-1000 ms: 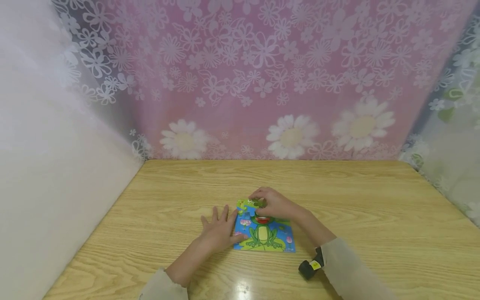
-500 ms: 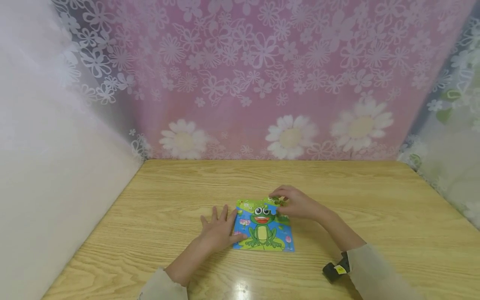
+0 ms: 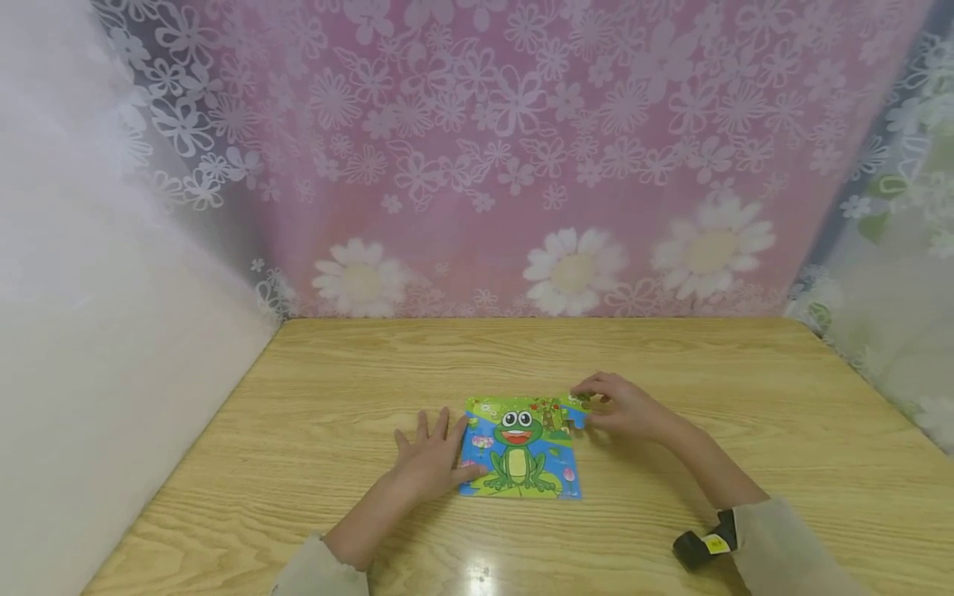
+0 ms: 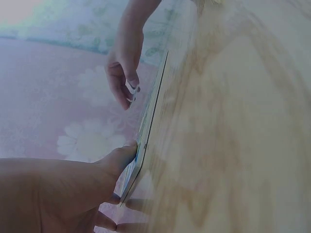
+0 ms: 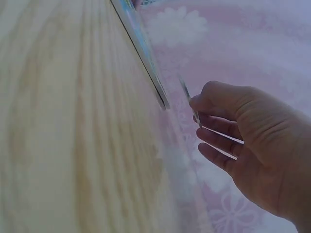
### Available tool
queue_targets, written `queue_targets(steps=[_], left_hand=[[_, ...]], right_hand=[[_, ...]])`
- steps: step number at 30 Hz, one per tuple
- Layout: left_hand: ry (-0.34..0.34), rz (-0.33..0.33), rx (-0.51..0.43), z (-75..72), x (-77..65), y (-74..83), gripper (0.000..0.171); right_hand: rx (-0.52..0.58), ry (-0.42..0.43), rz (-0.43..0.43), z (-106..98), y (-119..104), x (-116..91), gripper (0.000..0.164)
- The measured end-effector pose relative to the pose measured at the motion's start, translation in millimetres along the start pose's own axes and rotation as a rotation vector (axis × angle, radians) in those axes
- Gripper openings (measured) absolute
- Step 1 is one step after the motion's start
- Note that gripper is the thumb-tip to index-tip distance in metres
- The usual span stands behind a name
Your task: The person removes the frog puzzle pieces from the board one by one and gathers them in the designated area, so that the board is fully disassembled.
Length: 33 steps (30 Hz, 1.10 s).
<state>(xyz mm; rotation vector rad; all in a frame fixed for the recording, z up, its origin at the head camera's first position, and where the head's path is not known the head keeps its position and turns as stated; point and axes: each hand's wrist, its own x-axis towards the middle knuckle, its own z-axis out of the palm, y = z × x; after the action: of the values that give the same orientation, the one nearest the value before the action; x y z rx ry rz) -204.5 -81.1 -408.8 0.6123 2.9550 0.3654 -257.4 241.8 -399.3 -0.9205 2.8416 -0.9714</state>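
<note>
A square frog jigsaw puzzle (image 3: 517,463) lies flat on the wooden table. My left hand (image 3: 428,465) is spread beside its left edge, the thumb resting on the board; the left wrist view shows this thumb (image 4: 121,156) on top of the puzzle's edge. Between thumb and fingers, my right hand (image 3: 626,407) pinches a green and blue puzzle piece (image 3: 574,414) at the board's upper right corner. From the right wrist, the thin piece (image 5: 187,92) appears edge-on, raised and apart from the board. Part of the piece is hidden by the fingertips.
The wooden table (image 3: 358,364) extends around the board on every side. A pink floral curtain (image 3: 462,165) stands behind it, with a white wall (image 3: 112,290) at the left. A black strap device (image 3: 704,546) sits at the right wrist.
My right hand has moved rightward with the puzzle piece, from over the frog's head to the upper right corner, uncovering the frog's face. My left hand stays at the left edge.
</note>
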Motion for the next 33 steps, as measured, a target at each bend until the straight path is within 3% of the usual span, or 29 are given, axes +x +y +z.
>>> queue_targets(steps=[18,33], left_hand=[[-0.008,-0.002,-0.024,-2.9,-1.3,2.6,0.084],[-0.003,-0.006,-0.016,-3.3,-1.5,3.6,0.084]], right_hand=[[-0.012,-0.003,0.032,-2,23,-11,0.037],[0.027,-0.029,0.014,0,30,-10,0.037]])
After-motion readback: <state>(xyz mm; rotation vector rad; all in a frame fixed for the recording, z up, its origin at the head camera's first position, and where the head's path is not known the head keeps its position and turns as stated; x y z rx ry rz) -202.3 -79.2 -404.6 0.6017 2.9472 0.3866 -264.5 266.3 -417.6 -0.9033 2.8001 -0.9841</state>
